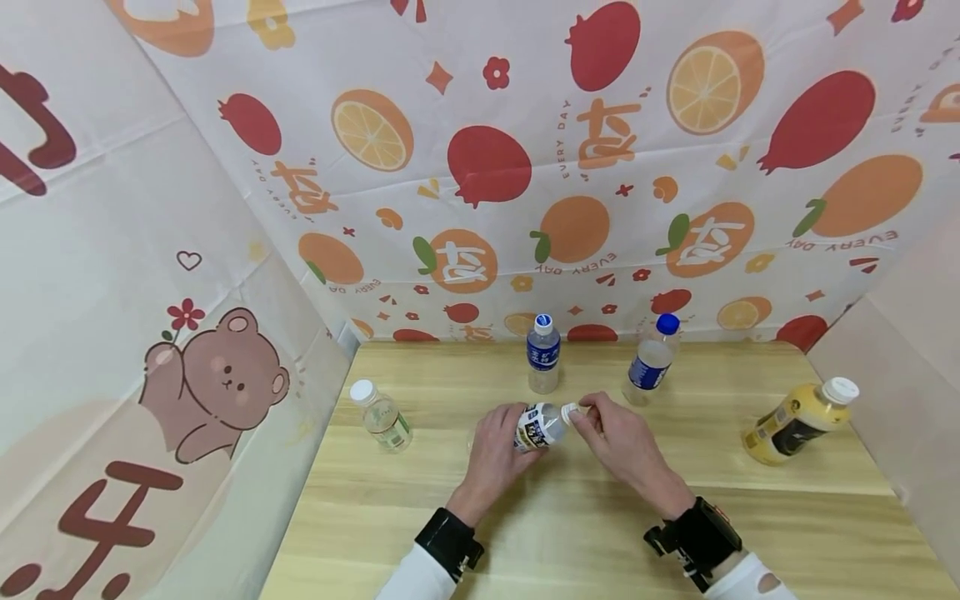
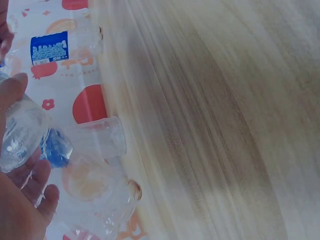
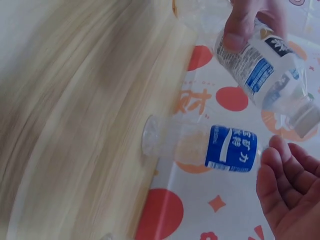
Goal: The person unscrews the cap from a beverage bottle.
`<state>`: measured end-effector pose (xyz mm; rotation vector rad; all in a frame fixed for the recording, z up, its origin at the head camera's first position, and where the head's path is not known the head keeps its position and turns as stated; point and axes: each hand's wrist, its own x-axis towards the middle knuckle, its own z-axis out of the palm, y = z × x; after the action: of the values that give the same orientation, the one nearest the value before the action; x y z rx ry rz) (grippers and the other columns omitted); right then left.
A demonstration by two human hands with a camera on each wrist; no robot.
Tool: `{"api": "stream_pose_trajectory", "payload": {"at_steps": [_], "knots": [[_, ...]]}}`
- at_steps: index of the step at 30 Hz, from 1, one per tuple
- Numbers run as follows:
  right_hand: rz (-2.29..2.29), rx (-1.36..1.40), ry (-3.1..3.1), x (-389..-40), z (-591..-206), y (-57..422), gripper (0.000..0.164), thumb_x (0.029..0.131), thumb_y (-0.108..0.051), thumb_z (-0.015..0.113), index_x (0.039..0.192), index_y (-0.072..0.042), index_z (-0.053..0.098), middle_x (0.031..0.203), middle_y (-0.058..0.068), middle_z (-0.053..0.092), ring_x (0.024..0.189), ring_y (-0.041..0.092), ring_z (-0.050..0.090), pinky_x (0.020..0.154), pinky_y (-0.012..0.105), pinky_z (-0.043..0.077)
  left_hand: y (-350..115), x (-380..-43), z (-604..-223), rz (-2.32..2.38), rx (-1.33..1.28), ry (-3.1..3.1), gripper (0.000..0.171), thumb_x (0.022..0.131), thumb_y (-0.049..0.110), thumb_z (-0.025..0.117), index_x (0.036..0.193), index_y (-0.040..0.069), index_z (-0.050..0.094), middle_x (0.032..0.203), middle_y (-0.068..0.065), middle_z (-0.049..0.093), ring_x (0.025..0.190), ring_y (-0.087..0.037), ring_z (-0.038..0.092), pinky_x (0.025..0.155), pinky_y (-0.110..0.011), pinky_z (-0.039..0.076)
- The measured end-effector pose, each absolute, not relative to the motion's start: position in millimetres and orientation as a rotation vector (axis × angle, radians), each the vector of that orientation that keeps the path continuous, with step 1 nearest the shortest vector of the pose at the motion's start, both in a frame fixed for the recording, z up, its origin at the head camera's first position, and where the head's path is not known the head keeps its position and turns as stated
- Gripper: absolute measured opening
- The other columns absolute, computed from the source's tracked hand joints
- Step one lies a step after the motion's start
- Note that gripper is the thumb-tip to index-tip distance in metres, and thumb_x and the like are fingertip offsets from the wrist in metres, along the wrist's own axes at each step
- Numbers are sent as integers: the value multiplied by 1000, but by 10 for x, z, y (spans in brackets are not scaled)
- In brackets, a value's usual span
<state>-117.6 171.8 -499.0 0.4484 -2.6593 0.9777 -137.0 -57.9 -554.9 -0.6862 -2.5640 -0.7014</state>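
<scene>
Two blue-labelled bottles point(image 1: 543, 357) point(image 1: 648, 373) stand beyond the hands point(image 1: 495, 450) point(image 1: 621, 440).

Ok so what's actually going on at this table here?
A person is handling a tilted bottle over the wooden table. Their left hand grips its body, and their right hand is at its white cap, which is on the neck; whether it touches the cap is hard to tell. Around them stand two blue-labelled bottles at the back, a clear bottle on the left and a yellow bottle on the right.
</scene>
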Motion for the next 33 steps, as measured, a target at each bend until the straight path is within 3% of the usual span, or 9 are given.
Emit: {"api": "stream_pose_trajectory", "payload": {"at_steps": [3, 6, 19, 33], "knots": [[1022, 373, -2654, -1159, -5007, 1669, 25, 102, -32, 66, 107, -7, 67, 75, -10, 55, 61, 4, 47, 51, 22, 41, -581, -1342, -5564, -675, -680, -2548, 80, 69, 39, 97, 133, 11, 57, 121, -7, 63, 107, -24, 62, 93, -43, 55], [1066, 371, -2630, -1149, -5005, 1643, 20, 101, -26, 69, 105, -7, 67, 77, -10, 58, 63, 4, 49, 53, 21, 44, -579, -1337, -5575, -659, -682, -2538, 80, 70, 39, 96, 133, 12, 56, 121, -6, 63, 106, -23, 62, 92, -41, 55], [1098, 527, -2644, -1137, -4924, 1694, 19, 103, -15, 66, 117, -3, 63, 88, -5, 58, 73, 7, 52, 59, 22, 49, -560, -1374, -5525, -687, -701, -2529, 76, 71, 38, 96, 131, 13, 57, 120, -6, 64, 106, -23, 63, 88, -40, 55], [971, 744, -2577, -1119, -4944, 1791, 27, 97, -3, 69, 123, -4, 59, 101, -4, 56, 83, 7, 51, 67, 23, 52, -561, -1382, -5488, -700, -730, -2562, 72, 71, 37, 96, 129, 14, 60, 120, -4, 66, 109, -22, 63, 90, -40, 54]]}}
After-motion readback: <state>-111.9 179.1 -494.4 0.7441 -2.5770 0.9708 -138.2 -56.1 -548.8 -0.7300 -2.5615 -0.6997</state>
